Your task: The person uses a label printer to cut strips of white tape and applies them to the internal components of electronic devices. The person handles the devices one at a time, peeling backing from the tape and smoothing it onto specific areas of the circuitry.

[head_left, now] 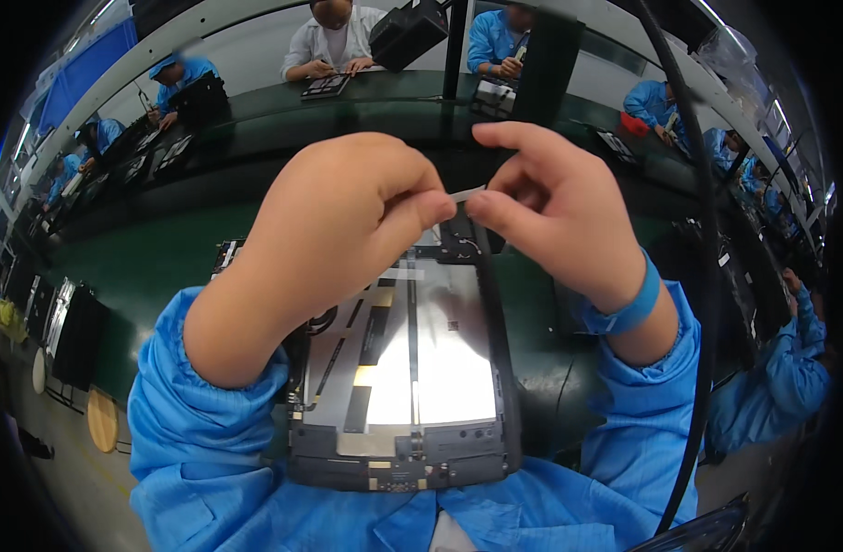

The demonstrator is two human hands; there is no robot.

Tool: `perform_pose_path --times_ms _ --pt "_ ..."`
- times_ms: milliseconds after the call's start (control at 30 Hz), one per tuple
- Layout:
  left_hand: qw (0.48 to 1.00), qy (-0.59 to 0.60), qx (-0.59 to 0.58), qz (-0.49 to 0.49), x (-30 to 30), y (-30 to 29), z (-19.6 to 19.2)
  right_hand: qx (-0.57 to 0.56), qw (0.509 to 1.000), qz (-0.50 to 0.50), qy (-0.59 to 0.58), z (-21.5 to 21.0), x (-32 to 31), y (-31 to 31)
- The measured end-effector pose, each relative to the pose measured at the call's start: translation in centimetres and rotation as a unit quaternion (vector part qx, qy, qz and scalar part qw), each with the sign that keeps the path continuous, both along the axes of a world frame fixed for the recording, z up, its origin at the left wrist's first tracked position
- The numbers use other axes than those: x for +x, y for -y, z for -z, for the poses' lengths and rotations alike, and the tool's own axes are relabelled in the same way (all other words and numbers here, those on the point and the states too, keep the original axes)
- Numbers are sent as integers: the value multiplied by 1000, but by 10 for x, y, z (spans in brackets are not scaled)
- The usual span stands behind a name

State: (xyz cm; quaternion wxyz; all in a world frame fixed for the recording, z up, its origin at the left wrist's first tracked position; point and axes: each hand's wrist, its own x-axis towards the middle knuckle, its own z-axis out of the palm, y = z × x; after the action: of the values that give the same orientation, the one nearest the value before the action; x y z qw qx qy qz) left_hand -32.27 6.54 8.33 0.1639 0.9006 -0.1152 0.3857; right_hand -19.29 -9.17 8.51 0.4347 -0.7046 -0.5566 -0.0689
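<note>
Just above the far end of an opened tablet (454, 377), both of my hands are raised close together. A short, thin whitish strip (467, 194) spans the gap between them. My left hand (334, 207) pinches one end between thumb and forefinger. The thumb of my right hand (573, 212) meets the other end, its fingers curled and one finger stretched out above. On the green bench, the tablet shows a silver inner plate, dark flat cables and a black frame with circuit boards along the near edge. My left hand and forearm hide its far left part.
A black cable (702, 230) hangs down on the right. Across the green bench (155, 248), several people in blue or white clothing work on similar devices. Dark panels (67, 327) stand stacked at the left, above a round wooden stool (102, 420). A red container (634, 123) sits at the far right.
</note>
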Motion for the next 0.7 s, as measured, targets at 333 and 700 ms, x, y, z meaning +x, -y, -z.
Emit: perform_pose_path --times_ms 333,700 --pt "979 -201 36 18 39 -3 21 56 953 -60 -290 25 51 12" --pt "970 -198 115 84 48 -5 30 -45 948 -103 -299 58 82 -6"
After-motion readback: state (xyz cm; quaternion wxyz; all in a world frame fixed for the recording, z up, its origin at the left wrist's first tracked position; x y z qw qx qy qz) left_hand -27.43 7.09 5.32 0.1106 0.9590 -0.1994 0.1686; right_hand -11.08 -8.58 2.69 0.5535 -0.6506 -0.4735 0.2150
